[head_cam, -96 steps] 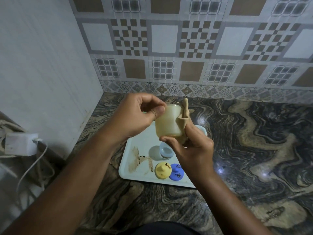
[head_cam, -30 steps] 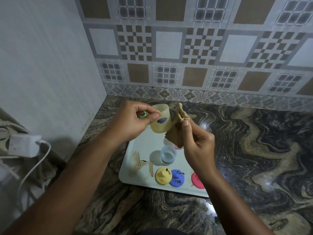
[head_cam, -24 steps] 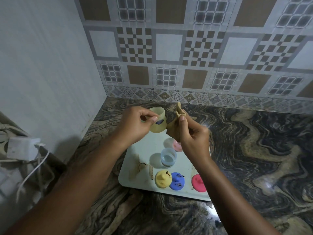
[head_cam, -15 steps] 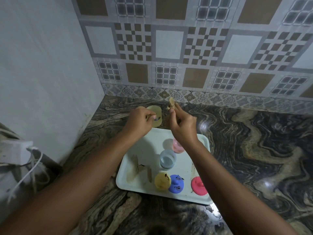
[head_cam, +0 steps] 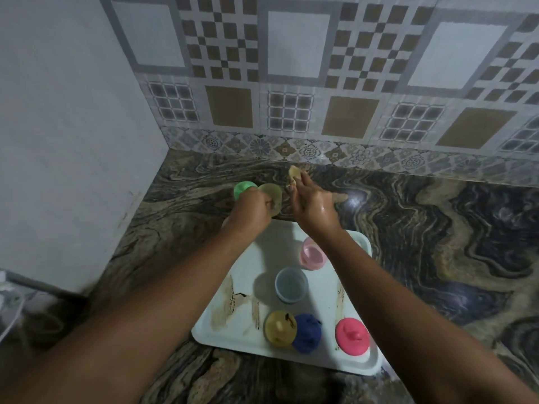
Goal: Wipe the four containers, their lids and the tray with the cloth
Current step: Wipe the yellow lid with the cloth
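Observation:
My left hand [head_cam: 253, 208] grips a yellow container [head_cam: 272, 196] low over the counter, just beyond the white tray [head_cam: 271, 252]. A green container [head_cam: 243, 190] stands right beside it on the left. My right hand [head_cam: 313, 205] holds a bunched tan cloth [head_cam: 294, 177], apart from the yellow container. On the tray stand a pink container [head_cam: 312, 253] and a clear blue container [head_cam: 291, 284]. A yellow lid [head_cam: 280, 328], a blue lid [head_cam: 307, 332] and a pink lid [head_cam: 351, 336] lie along its near edge. Brown smears mark the tray's left side.
The dark marbled counter [head_cam: 423, 243] ends at a tiled back wall [head_cam: 291, 112] and a plain wall [head_cam: 73, 141] on the left. White cables [head_cam: 11, 310] lie at the lower left.
Both hands have moved away from me and down, past the tray's far edge. The yellow container went with my left hand, next to the green one. The cloth came off the container.

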`<action>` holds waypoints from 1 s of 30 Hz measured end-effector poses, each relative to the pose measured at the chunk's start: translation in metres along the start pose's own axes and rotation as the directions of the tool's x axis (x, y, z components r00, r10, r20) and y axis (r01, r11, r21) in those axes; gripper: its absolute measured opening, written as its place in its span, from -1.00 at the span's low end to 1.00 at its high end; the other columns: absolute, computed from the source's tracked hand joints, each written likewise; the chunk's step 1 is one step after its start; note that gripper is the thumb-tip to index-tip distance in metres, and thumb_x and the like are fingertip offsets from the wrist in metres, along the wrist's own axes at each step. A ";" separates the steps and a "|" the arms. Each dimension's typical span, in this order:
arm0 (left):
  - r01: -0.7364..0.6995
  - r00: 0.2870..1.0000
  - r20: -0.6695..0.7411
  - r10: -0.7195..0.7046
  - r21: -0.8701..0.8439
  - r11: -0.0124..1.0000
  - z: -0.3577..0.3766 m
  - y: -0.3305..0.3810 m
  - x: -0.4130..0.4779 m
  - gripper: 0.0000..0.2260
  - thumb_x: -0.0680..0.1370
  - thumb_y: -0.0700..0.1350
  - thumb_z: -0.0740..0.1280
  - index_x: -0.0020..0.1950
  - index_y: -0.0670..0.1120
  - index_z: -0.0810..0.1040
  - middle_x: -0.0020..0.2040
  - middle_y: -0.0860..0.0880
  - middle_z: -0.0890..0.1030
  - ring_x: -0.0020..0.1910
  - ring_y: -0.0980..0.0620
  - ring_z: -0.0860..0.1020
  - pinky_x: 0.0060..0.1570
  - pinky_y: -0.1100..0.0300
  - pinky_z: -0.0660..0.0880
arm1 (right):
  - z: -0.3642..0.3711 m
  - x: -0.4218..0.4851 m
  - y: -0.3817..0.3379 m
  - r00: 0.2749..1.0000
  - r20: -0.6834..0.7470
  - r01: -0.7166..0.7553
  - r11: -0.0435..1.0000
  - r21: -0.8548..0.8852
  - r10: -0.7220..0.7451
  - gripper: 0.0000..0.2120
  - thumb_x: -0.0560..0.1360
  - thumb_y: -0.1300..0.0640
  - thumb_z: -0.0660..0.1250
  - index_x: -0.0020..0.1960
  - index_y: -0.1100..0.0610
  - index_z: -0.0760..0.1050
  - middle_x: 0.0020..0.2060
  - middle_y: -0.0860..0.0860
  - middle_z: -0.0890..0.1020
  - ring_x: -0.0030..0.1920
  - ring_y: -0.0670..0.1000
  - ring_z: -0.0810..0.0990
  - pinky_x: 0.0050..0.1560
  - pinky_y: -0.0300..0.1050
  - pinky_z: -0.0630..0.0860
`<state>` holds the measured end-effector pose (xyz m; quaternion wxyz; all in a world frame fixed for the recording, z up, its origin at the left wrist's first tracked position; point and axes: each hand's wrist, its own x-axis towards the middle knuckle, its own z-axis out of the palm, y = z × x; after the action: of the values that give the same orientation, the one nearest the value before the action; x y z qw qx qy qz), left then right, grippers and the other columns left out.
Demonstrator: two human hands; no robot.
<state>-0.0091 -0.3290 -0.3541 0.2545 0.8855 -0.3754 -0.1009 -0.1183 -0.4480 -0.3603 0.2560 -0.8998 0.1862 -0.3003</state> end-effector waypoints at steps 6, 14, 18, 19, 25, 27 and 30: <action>0.027 0.999 0.038 -0.030 0.067 0.997 0.008 -0.009 0.011 -0.78 0.50 -0.26 0.26 0.01 -0.25 0.68 -0.06 -0.28 0.66 -0.08 -0.28 0.59 -0.13 0.11 0.42 | 0.006 0.004 -0.001 0.998 -0.057 -0.021 1.000 0.016 0.022 -0.70 0.63 0.18 0.27 0.18 0.37 0.64 0.30 0.40 0.55 0.00 0.26 0.74 0.02 -0.02 0.68; 0.029 0.999 0.021 -0.033 0.170 0.985 0.003 -0.010 0.000 -0.77 0.47 -0.16 0.33 0.09 -0.01 0.65 0.01 -0.12 0.63 0.00 -0.22 0.60 -0.15 0.08 0.49 | 0.004 -0.003 -0.014 0.990 -0.141 -0.024 0.999 0.049 0.030 -0.83 0.60 0.31 0.33 0.00 0.41 0.65 0.10 0.38 0.67 -0.03 0.27 0.73 -0.13 0.07 0.67; -0.002 1.000 -0.017 0.004 0.127 0.992 -0.006 -0.008 -0.008 -0.69 0.48 -0.14 0.33 0.20 0.04 0.63 0.17 -0.05 0.61 0.11 -0.17 0.59 -0.02 0.01 0.55 | -0.002 -0.012 -0.025 0.984 -0.164 -0.053 0.991 0.124 0.073 -0.82 0.61 0.29 0.33 0.04 0.38 0.67 0.23 0.33 0.62 0.24 0.15 0.64 0.07 -0.14 0.63; -0.013 0.999 -0.030 0.017 0.127 0.992 -0.011 -0.006 -0.011 -0.69 0.49 -0.13 0.33 0.23 0.03 0.62 0.21 -0.04 0.60 0.14 -0.16 0.58 0.01 0.00 0.56 | -0.004 -0.015 -0.028 0.984 -0.160 -0.060 0.987 0.149 0.084 -0.82 0.62 0.29 0.32 0.05 0.36 0.68 0.24 0.30 0.62 0.32 0.11 0.58 0.15 -0.23 0.59; -0.126 0.980 -0.154 0.124 -0.005 0.992 -0.046 0.003 -0.032 -0.73 0.49 -0.08 0.39 0.19 -0.04 0.65 0.16 -0.07 0.63 0.08 -0.10 0.61 0.08 0.01 0.58 | -0.029 -0.038 -0.059 0.984 -0.145 -0.060 0.963 0.262 0.101 -0.76 0.63 0.25 0.29 0.19 0.28 0.67 0.29 0.22 0.60 0.38 0.08 0.55 0.31 -0.32 0.46; -0.160 0.971 -0.188 0.145 -0.068 0.985 -0.056 0.008 -0.050 -0.74 0.49 -0.08 0.42 0.17 -0.03 0.66 0.11 -0.06 0.64 -0.03 -0.03 0.61 0.04 0.11 0.57 | -0.046 -0.052 -0.071 0.982 -0.135 -0.083 0.948 0.308 0.130 -0.75 0.64 0.22 0.29 0.24 0.25 0.65 0.30 0.19 0.61 0.27 0.06 0.64 0.19 -0.35 0.50; -0.217 0.961 -0.204 0.185 -0.144 0.966 -0.068 0.016 -0.095 -0.76 0.50 -0.06 0.44 0.15 -0.03 0.67 -0.01 -0.03 0.67 -0.21 0.05 0.57 -0.14 0.25 0.49 | -0.072 -0.079 -0.086 0.973 -0.161 -0.095 0.926 0.365 0.164 -0.77 0.65 0.23 0.28 0.12 0.28 0.69 0.27 0.10 0.62 0.33 0.00 0.60 0.17 -0.35 0.49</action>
<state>-0.0604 -0.2448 -0.2893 0.3705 0.8241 -0.4279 -0.0207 -0.2078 -0.3658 -0.2961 0.4147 -0.7920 0.2115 -0.3950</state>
